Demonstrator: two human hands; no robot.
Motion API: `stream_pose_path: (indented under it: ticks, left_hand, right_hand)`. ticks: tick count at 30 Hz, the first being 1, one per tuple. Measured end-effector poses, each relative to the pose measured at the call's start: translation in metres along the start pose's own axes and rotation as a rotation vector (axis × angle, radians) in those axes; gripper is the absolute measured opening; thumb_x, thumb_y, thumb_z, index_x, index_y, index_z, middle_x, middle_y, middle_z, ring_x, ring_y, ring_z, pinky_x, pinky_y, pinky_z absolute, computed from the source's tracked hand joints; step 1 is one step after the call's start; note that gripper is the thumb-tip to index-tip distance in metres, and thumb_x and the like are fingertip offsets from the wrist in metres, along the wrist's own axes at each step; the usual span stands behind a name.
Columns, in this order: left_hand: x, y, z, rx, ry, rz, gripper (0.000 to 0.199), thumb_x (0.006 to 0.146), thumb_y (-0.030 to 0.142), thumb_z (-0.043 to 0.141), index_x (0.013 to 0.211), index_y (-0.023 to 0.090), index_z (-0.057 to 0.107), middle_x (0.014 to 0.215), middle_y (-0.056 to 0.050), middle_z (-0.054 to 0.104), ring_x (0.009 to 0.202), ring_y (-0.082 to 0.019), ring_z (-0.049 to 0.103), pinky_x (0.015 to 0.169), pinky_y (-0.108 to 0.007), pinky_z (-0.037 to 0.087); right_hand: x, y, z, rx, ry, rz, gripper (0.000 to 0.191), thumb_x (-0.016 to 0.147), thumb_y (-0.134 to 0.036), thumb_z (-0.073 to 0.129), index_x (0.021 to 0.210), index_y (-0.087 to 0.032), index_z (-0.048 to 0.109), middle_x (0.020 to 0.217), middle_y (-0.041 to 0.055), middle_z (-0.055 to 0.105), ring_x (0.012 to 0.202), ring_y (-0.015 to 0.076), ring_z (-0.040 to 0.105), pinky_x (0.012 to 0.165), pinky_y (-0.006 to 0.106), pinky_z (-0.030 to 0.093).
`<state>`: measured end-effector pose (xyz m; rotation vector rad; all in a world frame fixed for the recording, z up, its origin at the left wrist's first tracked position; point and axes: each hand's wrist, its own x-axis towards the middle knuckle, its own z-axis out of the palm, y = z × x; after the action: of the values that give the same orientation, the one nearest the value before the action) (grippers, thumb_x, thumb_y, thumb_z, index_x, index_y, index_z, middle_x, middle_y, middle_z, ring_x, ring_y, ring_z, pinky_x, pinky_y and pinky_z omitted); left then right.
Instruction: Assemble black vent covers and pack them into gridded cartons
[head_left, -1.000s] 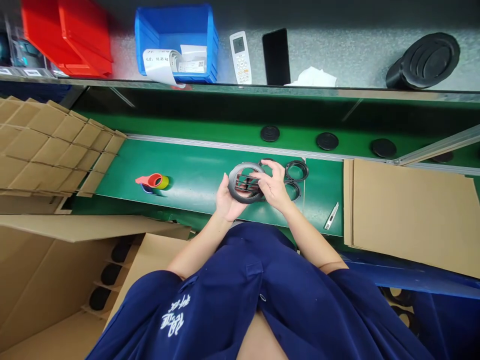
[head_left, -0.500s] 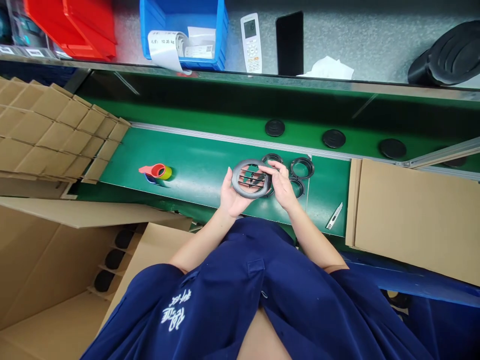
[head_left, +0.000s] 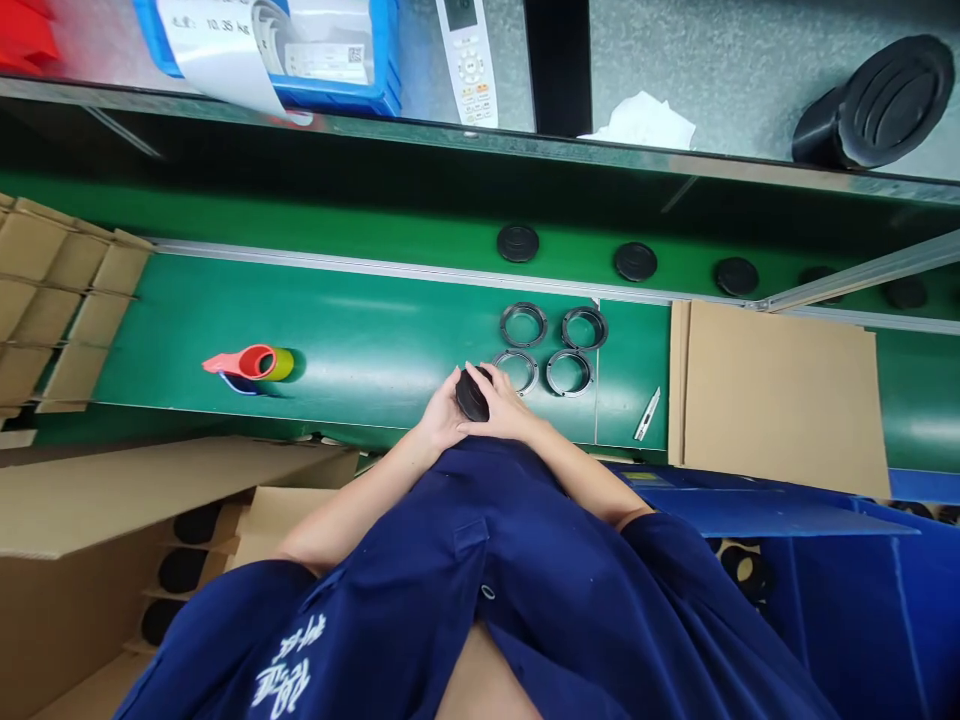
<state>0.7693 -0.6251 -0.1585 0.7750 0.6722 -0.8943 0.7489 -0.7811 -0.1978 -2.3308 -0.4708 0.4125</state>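
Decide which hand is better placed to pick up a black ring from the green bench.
Right hand, probably: it lies next to the black rings, the left hand farther off; both hold a dark round part.

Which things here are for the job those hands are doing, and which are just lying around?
For the job: left hand, right hand, black round part, four black rings.

Just lying around: tape roll, box cutter, remote, blue bin.

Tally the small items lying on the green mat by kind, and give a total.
Black rings: 4
Utility knife: 1
Red tape dispenser: 1
Total: 6
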Motion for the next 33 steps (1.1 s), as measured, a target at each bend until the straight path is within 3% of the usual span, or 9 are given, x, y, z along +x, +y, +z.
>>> stream_pose_path:
  ticks: [5,9,16,19,24,26,28,30,33]
  left_hand:
    - [0.013,0.014,-0.033,0.089,0.160,-0.030,0.048,0.096,0.059,0.057,0.130,0.026,0.061,0.130,-0.015,0.067,0.133,-0.033,0.057,0.107,-0.056,0.049]
    - [0.015,0.025,-0.061,0.023,0.204,0.016,0.040,0.099,0.049,0.057,0.124,0.019,0.064,0.133,-0.019,0.066,0.129,-0.029,0.061,0.108,-0.044,0.051]
    - [0.000,0.040,-0.100,-0.108,0.345,0.024,0.026,0.098,0.025,0.056,0.117,0.011,0.066,0.128,-0.020,0.068,0.113,-0.024,0.070,0.102,-0.034,0.056]
    - [-0.006,0.051,-0.120,-0.176,0.410,0.076,0.024,0.096,0.021,0.057,0.115,0.011,0.067,0.121,-0.019,0.071,0.106,-0.022,0.072,0.097,-0.033,0.059]
    - [-0.011,0.062,-0.155,-0.134,0.571,0.172,0.014,0.093,0.016,0.057,0.097,0.012,0.070,0.108,-0.016,0.074,0.096,-0.019,0.073,0.095,-0.033,0.059]
    - [-0.007,0.063,-0.161,-0.084,0.642,0.203,0.010,0.090,0.016,0.060,0.090,0.014,0.069,0.103,-0.014,0.074,0.095,-0.020,0.073,0.097,-0.035,0.058]
    - [0.000,0.065,-0.161,0.017,0.677,0.257,0.004,0.085,0.019,0.068,0.088,0.016,0.070,0.103,-0.013,0.074,0.101,-0.023,0.072,0.103,-0.040,0.055]
    - [0.013,0.070,-0.157,0.324,0.622,0.410,0.014,0.082,0.025,0.074,0.094,0.018,0.073,0.113,-0.013,0.074,0.117,-0.029,0.067,0.112,-0.046,0.047]
    - [0.036,0.078,-0.147,1.054,0.338,0.706,0.038,0.089,0.035,0.068,0.125,0.025,0.072,0.143,-0.012,0.064,0.147,-0.034,0.043,0.125,-0.057,0.025]
  right_hand:
    - [0.012,0.046,0.008,-0.228,0.270,0.350,0.112,0.074,-0.060,0.081,0.163,-0.017,0.030,0.161,0.0261,0.023,0.146,0.0471,0.026,0.121,0.067,0.018]
    - [0.022,0.064,0.023,-0.362,0.218,0.350,0.112,0.073,-0.064,0.081,0.163,-0.017,0.032,0.164,0.0260,0.023,0.147,0.0482,0.024,0.121,0.068,0.012]
    - [0.090,0.025,0.066,-0.469,0.015,0.230,0.113,0.083,-0.072,0.067,0.166,-0.012,0.020,0.168,0.0301,0.014,0.154,0.0474,0.017,0.122,0.066,0.005]
    - [0.133,0.000,0.057,-0.440,-0.014,0.128,0.104,0.089,-0.070,0.060,0.165,-0.010,0.022,0.170,0.0282,0.012,0.157,0.0453,0.011,0.123,0.066,0.000]
    - [0.179,-0.024,0.043,-0.391,0.181,-0.022,0.080,0.104,-0.053,0.036,0.167,-0.012,0.010,0.173,0.0160,0.008,0.161,0.0335,0.001,0.127,0.060,-0.002]
    - [0.186,-0.022,0.053,-0.382,0.104,-0.037,0.075,0.105,-0.048,0.035,0.166,-0.009,0.016,0.172,0.0168,0.015,0.161,0.0316,0.007,0.128,0.057,0.000]
    - [0.194,-0.014,0.063,-0.360,-0.021,-0.047,0.071,0.105,-0.046,0.038,0.164,-0.008,0.026,0.171,0.0169,0.021,0.160,0.0296,0.014,0.130,0.054,0.003]
    - [0.211,0.002,0.058,-0.305,-0.044,-0.024,0.068,0.104,-0.047,0.042,0.162,-0.012,0.032,0.170,0.0144,0.025,0.159,0.0284,0.017,0.130,0.054,0.004]
    - [0.255,0.041,0.004,-0.054,0.270,0.333,0.060,0.102,-0.042,0.048,0.156,-0.017,0.042,0.167,0.0144,0.032,0.157,0.0288,0.022,0.129,0.055,0.013]
